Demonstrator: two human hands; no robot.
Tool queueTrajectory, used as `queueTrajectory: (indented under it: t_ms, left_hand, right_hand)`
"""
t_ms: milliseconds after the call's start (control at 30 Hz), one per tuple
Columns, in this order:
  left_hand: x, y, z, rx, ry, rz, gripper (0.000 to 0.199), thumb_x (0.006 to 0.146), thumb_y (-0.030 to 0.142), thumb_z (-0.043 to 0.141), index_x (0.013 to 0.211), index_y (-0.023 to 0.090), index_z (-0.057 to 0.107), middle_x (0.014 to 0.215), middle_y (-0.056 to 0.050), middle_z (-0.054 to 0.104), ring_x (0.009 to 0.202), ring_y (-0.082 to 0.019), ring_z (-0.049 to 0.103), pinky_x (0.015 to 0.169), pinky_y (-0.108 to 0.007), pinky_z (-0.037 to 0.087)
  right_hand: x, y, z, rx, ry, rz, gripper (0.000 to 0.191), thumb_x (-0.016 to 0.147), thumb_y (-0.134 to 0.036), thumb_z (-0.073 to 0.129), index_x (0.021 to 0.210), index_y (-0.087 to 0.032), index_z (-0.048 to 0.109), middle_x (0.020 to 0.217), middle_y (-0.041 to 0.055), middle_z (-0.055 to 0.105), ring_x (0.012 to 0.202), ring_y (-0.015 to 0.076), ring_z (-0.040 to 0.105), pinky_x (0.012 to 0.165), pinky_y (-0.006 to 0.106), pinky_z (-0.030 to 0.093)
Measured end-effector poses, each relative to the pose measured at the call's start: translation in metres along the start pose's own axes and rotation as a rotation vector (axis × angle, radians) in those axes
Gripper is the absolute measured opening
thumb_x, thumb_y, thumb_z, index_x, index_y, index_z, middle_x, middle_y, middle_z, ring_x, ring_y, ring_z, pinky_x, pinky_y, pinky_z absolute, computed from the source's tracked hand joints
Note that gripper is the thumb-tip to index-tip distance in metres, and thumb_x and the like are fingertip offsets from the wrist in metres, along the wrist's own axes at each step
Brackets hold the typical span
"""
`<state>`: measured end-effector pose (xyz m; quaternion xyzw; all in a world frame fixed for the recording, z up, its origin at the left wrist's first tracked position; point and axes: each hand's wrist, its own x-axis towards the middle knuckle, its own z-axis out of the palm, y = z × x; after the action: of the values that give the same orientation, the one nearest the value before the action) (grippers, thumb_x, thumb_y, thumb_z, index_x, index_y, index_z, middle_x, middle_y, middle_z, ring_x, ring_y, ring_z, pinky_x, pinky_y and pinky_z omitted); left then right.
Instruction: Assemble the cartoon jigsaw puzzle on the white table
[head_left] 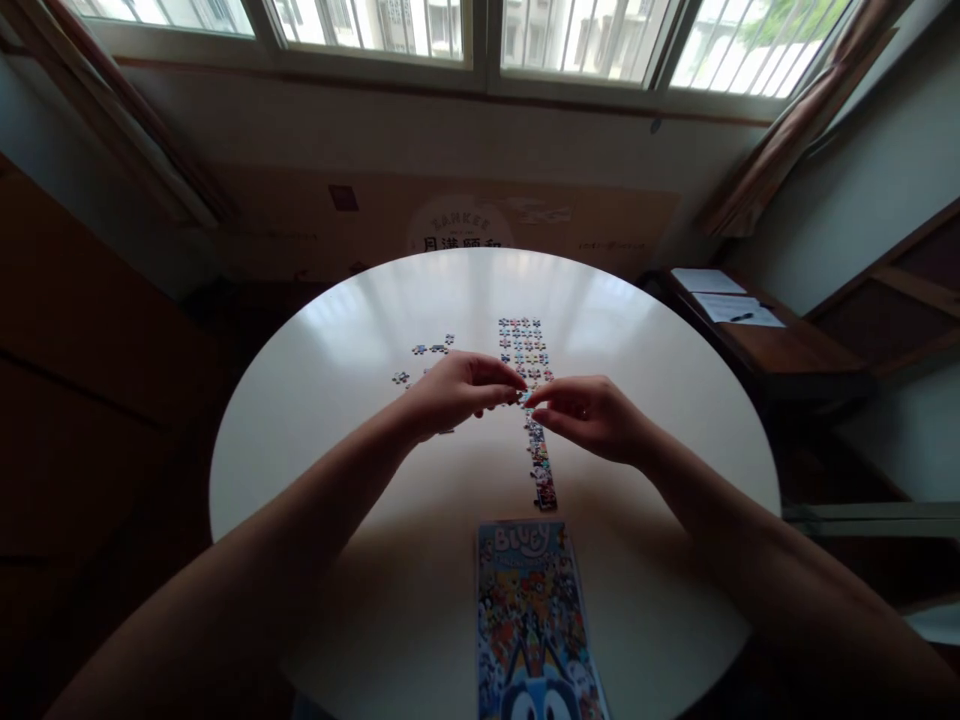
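Observation:
Over the middle of the round table, my left hand [459,390] and my right hand [589,412] meet fingertip to fingertip. Both are closed in a pinch at a small light-blue jigsaw piece [526,397], partly hidden by the fingers. Just below them, a narrow joined strip of jigsaw puzzle [541,462] runs toward me. Loose jigsaw pieces [525,345] lie in rows beyond my hands. A few more pieces [401,378] are scattered to the left, some covered by my left hand.
A colourful Bluey picture box or sheet [534,620] lies at the near edge of the white round table [300,440]. At the right stands a wooden side table [720,345] with papers [739,309] and a pen. Windows and curtains are beyond.

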<state>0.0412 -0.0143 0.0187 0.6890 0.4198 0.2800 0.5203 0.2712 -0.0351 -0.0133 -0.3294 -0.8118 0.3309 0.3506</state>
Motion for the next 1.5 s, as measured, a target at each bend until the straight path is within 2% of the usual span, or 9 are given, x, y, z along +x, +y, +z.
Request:
queueTrajectory:
  t_ms: [100,267,500,633,900,1000,1333,1433,1500]
  left_hand:
    - [0.000,-0.001,0.009,-0.059,-0.012,-0.011,0.012,0.077,0.021,0.074,0.088,0.015,0.074,0.069,-0.001,0.068,0.060,-0.009,0.057,0.053,-0.021,0.044]
    - [0.001,-0.005,0.012,-0.129,-0.014,-0.109,0.015,0.074,0.023,0.079,0.080,0.015,0.067,0.064,0.001,0.066,0.056,-0.010,0.060,0.051,-0.022,0.045]
    - [0.002,-0.009,0.016,-0.176,-0.113,-0.129,0.026,0.070,0.026,0.082,0.080,0.016,0.060,0.066,0.001,0.068,0.061,-0.012,0.067,0.052,-0.022,0.045]
    - [0.002,-0.010,0.016,-0.125,-0.187,-0.132,0.027,0.069,0.027,0.082,0.079,0.016,0.059,0.066,0.000,0.069,0.063,-0.013,0.068,0.052,-0.022,0.044]
    - [-0.001,-0.006,0.015,0.027,-0.382,-0.169,0.023,0.074,0.032,0.079,0.082,0.018,0.063,0.070,-0.001,0.070,0.070,-0.015,0.069,0.047,-0.020,0.038]
    - [-0.003,-0.004,0.014,0.052,-0.412,-0.185,0.024,0.076,0.035,0.078,0.082,0.018,0.062,0.070,0.000,0.067,0.067,-0.014,0.066,0.046,-0.020,0.036]
    - [-0.003,-0.005,0.019,0.040,-0.414,-0.196,0.025,0.070,0.027,0.076,0.070,0.020,0.052,0.066,0.002,0.059,0.059,-0.011,0.055,0.049,-0.022,0.041]
    - [-0.001,-0.006,0.018,0.051,-0.384,-0.204,0.020,0.068,0.024,0.077,0.080,0.020,0.061,0.070,0.001,0.062,0.061,-0.012,0.057,0.051,-0.022,0.041]
    - [-0.001,-0.004,0.015,0.065,-0.365,-0.192,0.027,0.068,0.024,0.076,0.094,0.020,0.068,0.075,-0.001,0.066,0.064,-0.012,0.058,0.053,-0.022,0.042]
  right_hand:
    - [0.000,0.003,-0.001,0.001,0.013,0.007,0.018,0.089,-0.033,0.071,0.095,-0.016,0.074,0.061,-0.0026,0.056,0.053,0.0067,0.044,0.049,0.022,0.036]
    - [0.001,0.003,-0.003,-0.005,0.035,0.002,0.018,0.088,-0.033,0.073,0.090,-0.016,0.075,0.064,-0.0013,0.060,0.055,0.0072,0.048,0.050,0.022,0.038]
    - [0.002,0.001,-0.006,0.002,0.033,0.012,0.017,0.088,-0.032,0.073,0.088,-0.016,0.077,0.069,0.0012,0.068,0.058,0.0080,0.053,0.054,0.023,0.043]
    - [0.001,0.001,-0.008,0.052,-0.068,0.076,0.015,0.088,-0.029,0.072,0.090,-0.015,0.078,0.071,0.0023,0.071,0.061,0.0090,0.058,0.057,0.023,0.046]
    - [0.002,-0.002,-0.016,0.222,-0.359,0.233,0.019,0.087,-0.031,0.071,0.090,-0.013,0.075,0.067,0.0013,0.068,0.056,0.0088,0.058,0.050,0.020,0.045]
    - [0.002,-0.005,-0.016,0.230,-0.402,0.250,0.020,0.087,-0.032,0.070,0.090,-0.012,0.074,0.066,0.0009,0.067,0.055,0.0081,0.056,0.049,0.019,0.044]
    - [0.001,-0.009,-0.012,0.138,-0.405,0.199,0.015,0.088,-0.026,0.067,0.088,-0.012,0.074,0.067,0.0006,0.067,0.058,0.0084,0.057,0.053,0.020,0.043]
    - [0.000,-0.005,-0.015,0.079,-0.308,0.151,0.017,0.090,-0.027,0.065,0.091,-0.013,0.075,0.066,0.0002,0.065,0.058,0.0085,0.055,0.054,0.021,0.042]
    - [0.000,-0.001,-0.018,0.005,-0.223,0.118,0.018,0.090,-0.027,0.065,0.091,-0.013,0.075,0.065,0.0003,0.064,0.059,0.0089,0.054,0.054,0.022,0.040]
